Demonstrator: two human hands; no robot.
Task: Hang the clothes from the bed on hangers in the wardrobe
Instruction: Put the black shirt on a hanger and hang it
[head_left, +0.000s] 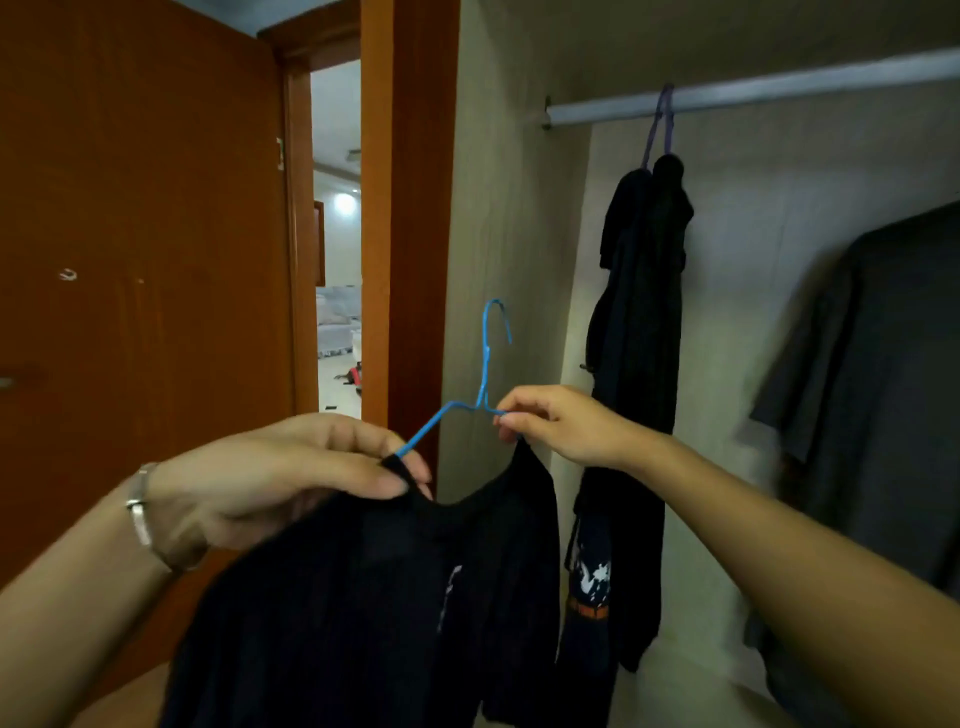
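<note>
A black garment (363, 597) hangs on a blue wire hanger (484, 374) held in front of the wardrobe, hook upward. My left hand (291, 483) grips the garment's left shoulder over the hanger arm. My right hand (561, 423) pinches the hanger's right arm and the cloth there. Above right runs the metal wardrobe rail (779, 91). Dark clothes (641, 364) on purple hangers (657, 127) hang from it.
A grey shirt (883, 389) hangs at the right edge of the wardrobe. The beige wardrobe side wall (498, 234) stands just behind the blue hanger. An orange wooden door (145, 234) is open on the left, with another room seen through the gap.
</note>
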